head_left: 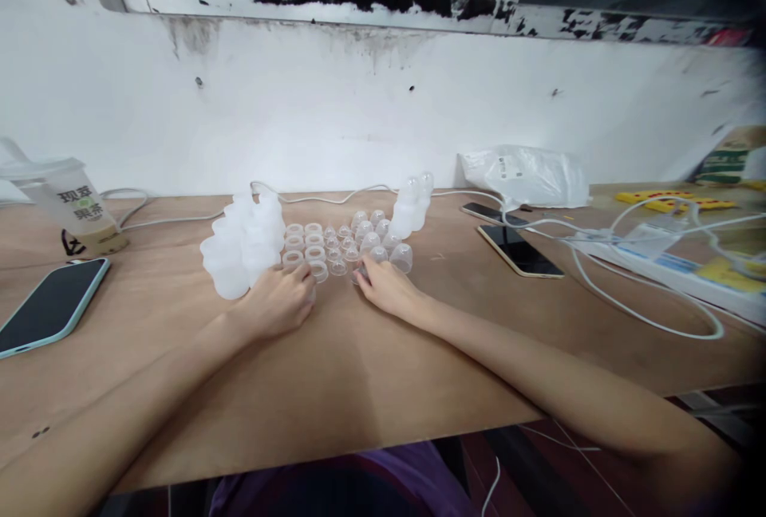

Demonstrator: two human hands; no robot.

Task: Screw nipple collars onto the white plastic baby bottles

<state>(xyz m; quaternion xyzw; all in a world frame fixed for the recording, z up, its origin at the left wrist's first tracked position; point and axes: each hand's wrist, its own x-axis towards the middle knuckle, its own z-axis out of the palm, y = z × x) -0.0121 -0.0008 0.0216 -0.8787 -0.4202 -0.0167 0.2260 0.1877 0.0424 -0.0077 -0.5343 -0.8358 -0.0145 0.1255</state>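
Observation:
My left hand (285, 295) rests on the table with its fingers curled in; whatever they hold is hidden. It lies just in front of rows of clear plastic rings (313, 252) and beside a pile of white frosted plastic cups (236, 254). The fingertips of my right hand (386, 286) are closed low on a small clear plastic piece, mostly covered by them. Behind that hand stand rows of clear dome-shaped caps (400, 257). Between the two groups sit small pointed clear pieces (338, 266). Stacked translucent cups (409, 214) rise at the back right.
On the left are a drink cup (87, 210) and a phone (53, 303). On the right lie another phone (519, 250), a white plastic bag (527, 175), a power strip (676, 262) and loose white cables (646, 313). A white wall (311, 110) backs the wooden table (335, 389).

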